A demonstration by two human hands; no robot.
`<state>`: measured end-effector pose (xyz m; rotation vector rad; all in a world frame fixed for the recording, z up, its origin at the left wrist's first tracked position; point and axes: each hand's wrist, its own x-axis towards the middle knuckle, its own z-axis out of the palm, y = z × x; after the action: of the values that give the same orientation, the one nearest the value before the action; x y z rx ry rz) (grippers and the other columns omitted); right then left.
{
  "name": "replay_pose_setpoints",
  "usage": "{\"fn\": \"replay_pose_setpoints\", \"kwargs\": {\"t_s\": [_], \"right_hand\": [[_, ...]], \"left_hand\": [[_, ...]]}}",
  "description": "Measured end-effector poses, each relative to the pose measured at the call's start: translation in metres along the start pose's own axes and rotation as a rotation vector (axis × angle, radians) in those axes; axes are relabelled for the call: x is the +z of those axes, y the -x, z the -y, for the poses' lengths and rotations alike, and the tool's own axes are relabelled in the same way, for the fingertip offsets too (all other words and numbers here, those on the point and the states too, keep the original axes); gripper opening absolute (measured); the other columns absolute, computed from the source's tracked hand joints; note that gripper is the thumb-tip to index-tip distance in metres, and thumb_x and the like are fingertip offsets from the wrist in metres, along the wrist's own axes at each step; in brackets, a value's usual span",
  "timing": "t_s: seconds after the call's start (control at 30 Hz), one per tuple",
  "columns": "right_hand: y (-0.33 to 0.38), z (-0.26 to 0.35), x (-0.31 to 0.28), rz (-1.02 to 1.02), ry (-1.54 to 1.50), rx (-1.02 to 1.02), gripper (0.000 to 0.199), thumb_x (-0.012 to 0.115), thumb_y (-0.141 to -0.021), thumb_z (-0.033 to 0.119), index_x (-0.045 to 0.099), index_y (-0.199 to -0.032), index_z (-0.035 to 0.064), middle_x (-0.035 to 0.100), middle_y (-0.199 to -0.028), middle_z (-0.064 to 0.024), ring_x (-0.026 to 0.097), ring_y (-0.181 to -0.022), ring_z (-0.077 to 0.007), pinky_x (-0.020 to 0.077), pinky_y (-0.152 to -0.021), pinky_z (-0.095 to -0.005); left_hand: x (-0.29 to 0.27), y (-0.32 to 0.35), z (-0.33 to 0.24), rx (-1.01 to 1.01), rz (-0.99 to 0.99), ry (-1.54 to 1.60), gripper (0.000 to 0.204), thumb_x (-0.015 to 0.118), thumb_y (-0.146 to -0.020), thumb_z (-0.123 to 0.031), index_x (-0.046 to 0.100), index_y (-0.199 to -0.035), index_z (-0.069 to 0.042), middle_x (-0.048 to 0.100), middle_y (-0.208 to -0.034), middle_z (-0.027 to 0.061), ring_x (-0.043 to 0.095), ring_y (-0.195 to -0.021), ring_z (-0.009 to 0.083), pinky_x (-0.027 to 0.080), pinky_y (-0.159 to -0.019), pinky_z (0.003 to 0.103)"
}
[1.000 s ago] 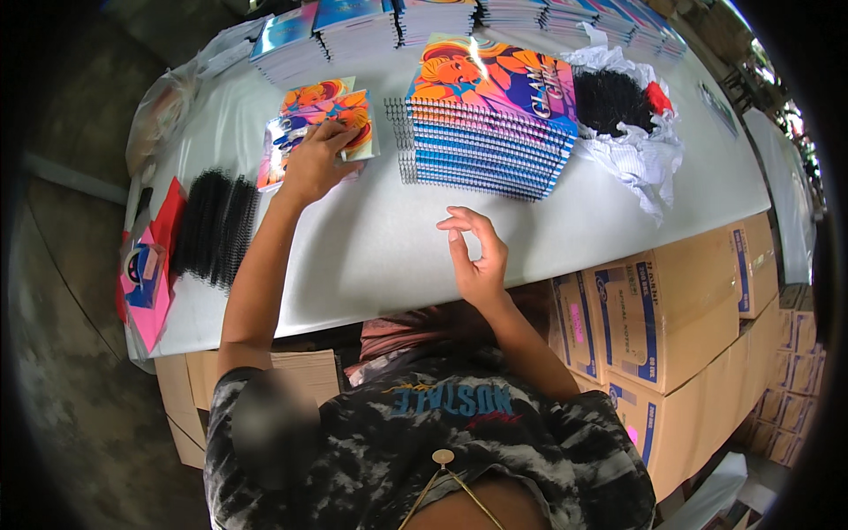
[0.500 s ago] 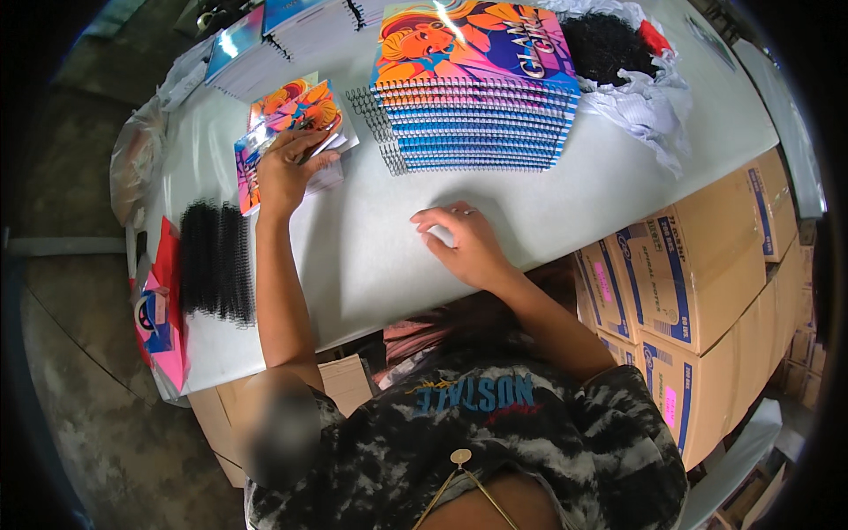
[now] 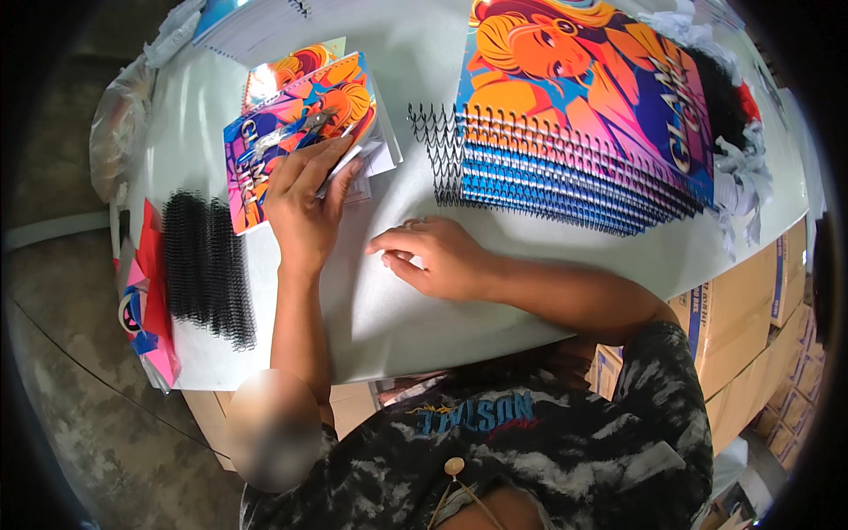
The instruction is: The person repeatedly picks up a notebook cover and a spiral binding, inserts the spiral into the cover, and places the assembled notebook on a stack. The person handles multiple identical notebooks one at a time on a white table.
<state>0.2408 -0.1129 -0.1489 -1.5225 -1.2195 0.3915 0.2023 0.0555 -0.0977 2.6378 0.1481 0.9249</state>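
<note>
My left hand (image 3: 305, 208) lies flat on a small loose notebook with a bright illustrated cover (image 3: 296, 124), fingertips over its near right edge where white pages show. A second similar cover (image 3: 287, 69) peeks out behind it. My right hand (image 3: 433, 256) rests on the white table (image 3: 389, 318) just right of the left hand, fingers curled with thumb and fingertips close together. Whether anything small is between them is hidden. A tall stack of spiral-bound notebooks (image 3: 574, 132) with the same artwork sits beyond the right hand.
A row of black spiral coils (image 3: 208, 265) lies at the table's left, beside a red and pink packet (image 3: 146, 300). Crumpled white plastic and black coils (image 3: 742, 150) sit at the far right. Cardboard boxes (image 3: 751, 318) stand beneath the right edge. More notebooks (image 3: 256, 22) line the far side.
The view has come much closer to the table. My left hand has drawn the small notebook nearer to me, and my right hand has slid left toward it.
</note>
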Motion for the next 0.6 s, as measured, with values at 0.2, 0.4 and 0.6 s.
{"fn": "replay_pose_setpoints", "kwargs": {"t_s": [0.2, 0.4, 0.6], "right_hand": [[0.004, 0.006, -0.004, -0.034, -0.273, 0.189, 0.080, 0.057, -0.079, 0.006, 0.003, -0.138, 0.0031, 0.060, -0.093, -0.0123, 0.060, -0.070, -0.0222, 0.0481, -0.062, -0.0331], [0.002, 0.008, -0.003, -0.056, -0.331, 0.219, 0.092, 0.057, -0.081, 0.005, -0.014, -0.139, 0.0028, 0.059, -0.097, -0.0145, 0.057, -0.069, -0.0194, 0.0474, -0.061, -0.0299], [-0.012, -0.003, 0.001, -0.178, -0.274, 0.169, 0.077, 0.059, -0.084, 0.010, 0.006, -0.140, 0.0001, 0.063, -0.086, -0.0107, 0.058, -0.068, -0.0147, 0.0461, -0.064, -0.0256]], "left_hand": [[0.005, 0.008, 0.000, 0.019, -0.117, -0.083, 0.026, 0.066, -0.077, 0.000, 0.062, -0.102, -0.001, 0.066, -0.090, 0.0107, 0.053, -0.061, 0.0139, 0.043, -0.055, 0.024], [0.011, 0.013, 0.005, -0.060, -0.249, 0.066, 0.046, 0.060, -0.081, 0.005, 0.043, -0.123, 0.003, 0.062, -0.091, 0.0113, 0.045, -0.055, 0.0082, 0.037, -0.049, 0.021], [0.013, 0.008, 0.018, 0.227, -0.276, 0.033, 0.044, 0.061, -0.065, 0.010, 0.064, -0.105, -0.011, 0.053, -0.065, 0.0037, 0.047, -0.055, 0.0183, 0.039, -0.051, 0.027]]}}
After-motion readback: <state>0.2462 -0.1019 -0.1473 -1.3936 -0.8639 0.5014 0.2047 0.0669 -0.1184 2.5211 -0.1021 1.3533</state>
